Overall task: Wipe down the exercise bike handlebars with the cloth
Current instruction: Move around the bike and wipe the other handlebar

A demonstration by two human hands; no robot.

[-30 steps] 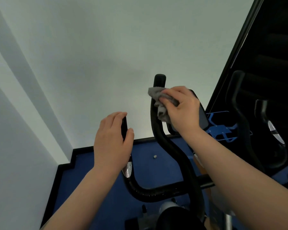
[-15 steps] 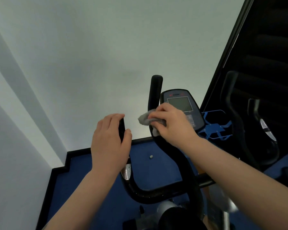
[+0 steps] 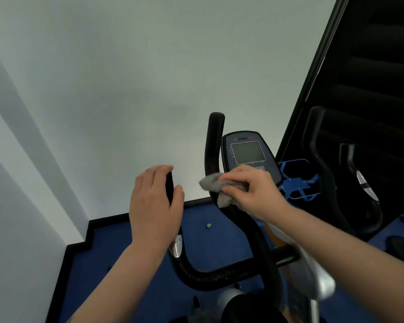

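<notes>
Nearest me, my two forearms reach in from the bottom edge, one on each side of the bike's black crossbar, which curves low between them. Just left of centre, my left hand grips the left handlebar, fingers curled over its top and thumb round the right side, so only a strip of black grip shows between them. A silver sensor pad peeks out right below that hand.

Further right, my right hand pinches the grey cloth, bunched under the fingers and pressed against the right handlebar about midway up its length. The cloth wraps round the bar's left side, a fold hanging just beneath my fingers. Above the cloth the bar rises bare to its rounded tip.

Just behind my right knuckles stands the console, its screen dark, touching nothing I can make out. Below it all lies blue floor with a black skirting, a small pale speck on the carpet between the bars. Beyond is the white wall, and far right a dark mirror repeats the bars.
</notes>
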